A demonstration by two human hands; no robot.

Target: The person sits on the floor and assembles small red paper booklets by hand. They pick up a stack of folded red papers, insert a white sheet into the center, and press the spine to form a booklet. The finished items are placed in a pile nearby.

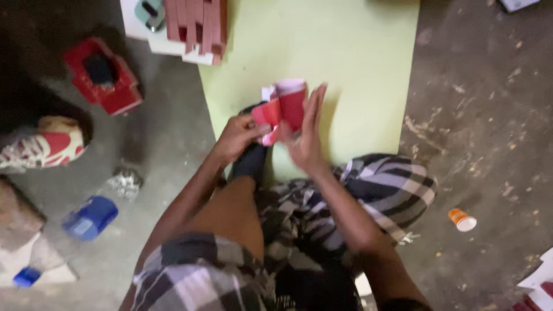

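Red card (283,109), folded and partly white on its inner faces, sits between both hands above the near edge of a pale green sheet (345,52) spread on the grey floor (478,115). In the head view the left hand (237,136) pinches the card's lower left corner, fingers closed on it; the right hand (306,133) is open and flat, fingers straight, its palm pressed against the card's right side. Below the hands lie the person's bare knee and checked shorts (368,190), with a dark sock (252,160) just under the card. At the top edge a white box (164,43) holds a stack of red strips (199,26) standing on end, and a small grey-green tool (150,12) lies beside them on it. Left of the sheet a red open box (103,75) shows something dark inside; what it is I cannot tell. Farther left is a red and white shoe (43,147). Near the left knee a blue plastic container (89,217) lies on its side, contents unclear, with crumpled foil (124,183) just above it and a blue cap (26,277) well below. Right of the shorts an orange and white cup (462,219) lies tipped over.
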